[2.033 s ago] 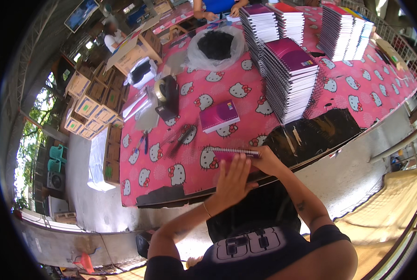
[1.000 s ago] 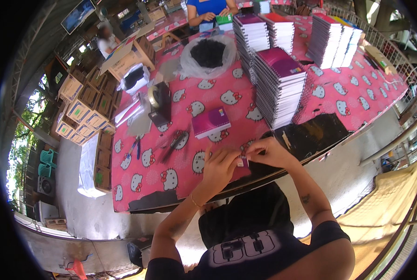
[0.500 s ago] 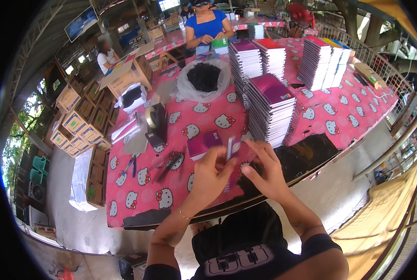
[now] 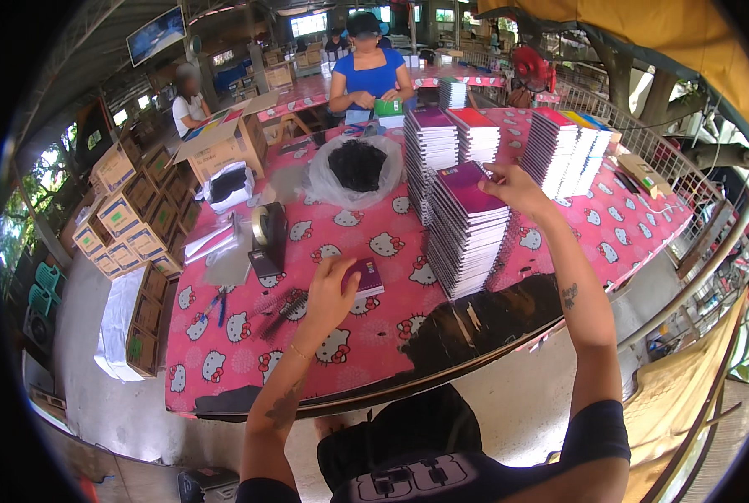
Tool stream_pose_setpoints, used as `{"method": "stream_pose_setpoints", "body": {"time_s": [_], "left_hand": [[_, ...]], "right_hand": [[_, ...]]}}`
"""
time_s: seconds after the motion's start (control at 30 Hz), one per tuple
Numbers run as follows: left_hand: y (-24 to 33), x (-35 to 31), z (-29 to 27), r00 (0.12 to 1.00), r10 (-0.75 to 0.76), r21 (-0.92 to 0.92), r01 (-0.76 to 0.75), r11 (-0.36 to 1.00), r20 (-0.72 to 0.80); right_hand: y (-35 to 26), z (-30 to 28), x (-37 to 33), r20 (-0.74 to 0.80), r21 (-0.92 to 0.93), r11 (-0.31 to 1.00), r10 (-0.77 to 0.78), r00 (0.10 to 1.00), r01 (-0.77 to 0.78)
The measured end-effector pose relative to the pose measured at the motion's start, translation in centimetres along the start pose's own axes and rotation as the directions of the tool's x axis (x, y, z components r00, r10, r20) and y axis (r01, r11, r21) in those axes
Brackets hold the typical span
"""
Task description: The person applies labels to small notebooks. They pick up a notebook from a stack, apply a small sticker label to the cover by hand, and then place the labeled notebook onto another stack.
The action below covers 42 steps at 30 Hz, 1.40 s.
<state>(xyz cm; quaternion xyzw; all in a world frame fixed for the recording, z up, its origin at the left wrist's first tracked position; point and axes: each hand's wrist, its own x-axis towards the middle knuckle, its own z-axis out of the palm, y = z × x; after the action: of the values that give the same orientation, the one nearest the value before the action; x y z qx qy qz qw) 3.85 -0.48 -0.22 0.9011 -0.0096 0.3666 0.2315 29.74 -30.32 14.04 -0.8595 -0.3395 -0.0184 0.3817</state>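
My left hand (image 4: pixel 332 293) is at a small purple spiral notebook (image 4: pixel 369 280) lying on the pink patterned table (image 4: pixel 383 243). Its fingers curl over the notebook's left side, and the thumb is mostly hidden. Farther right, my right hand (image 4: pixel 517 191) pinches the right corner of the purple notebook (image 4: pixel 462 181) on top of the nearest tall stack (image 4: pixel 468 243). The notebooks below it are spiral-bound, with white page edges showing. Left of my left hand lie loose black spiral coils (image 4: pixel 280 315).
A black tape dispenser (image 4: pixel 267 243), pliers (image 4: pixel 222 307) and a plastic bag with black contents (image 4: pixel 356 163) occupy the left side. More notebook stacks (image 4: pixel 551 151) stand behind. A co-worker in blue (image 4: pixel 369 77) handles a green notebook across the table. Cartons (image 4: pixel 140 218) are piled at left.
My hands have moved apart from the thin notebook held between them. The right went up to the tall stack's top; the left moved left to the notebook on the table.
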Motion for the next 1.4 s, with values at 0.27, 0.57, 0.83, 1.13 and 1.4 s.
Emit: {"method": "stream_pose_setpoints", "body": {"time_s": [0.27,0.57,0.83,1.13,1.4], "left_hand": [[-5.6,-5.2,1.5,0.967,0.225,0.332,-0.254,0.908,0.123],[3.5,-5.4,-0.3,0.964,0.139,0.018,-0.146,0.989,0.225],[6.2,-10.9,3.4,0.883,-0.455,-0.471,0.353,0.809,-0.120],[-9.0,-7.1,-0.8,0.937,-0.348,0.432,0.330,0.840,-0.040],[-1.6,-7.3,-3.1,0.958,-0.284,-0.135,0.277,0.951,-0.033]], "right_hand": [[-4.9,0.4,-3.5,-0.471,-0.071,0.941,-0.323,0.821,0.330],[-4.5,18.9,-16.7,-0.196,0.334,0.875,-0.300,0.934,0.351],[-0.6,25.7,-18.8,0.073,0.765,0.642,0.007,0.997,-0.060],[-1.4,24.6,-18.6,0.192,0.786,0.600,-0.006,0.981,-0.150],[-0.5,24.4,-18.3,0.348,0.677,0.709,-0.075,0.934,-0.196]]}}
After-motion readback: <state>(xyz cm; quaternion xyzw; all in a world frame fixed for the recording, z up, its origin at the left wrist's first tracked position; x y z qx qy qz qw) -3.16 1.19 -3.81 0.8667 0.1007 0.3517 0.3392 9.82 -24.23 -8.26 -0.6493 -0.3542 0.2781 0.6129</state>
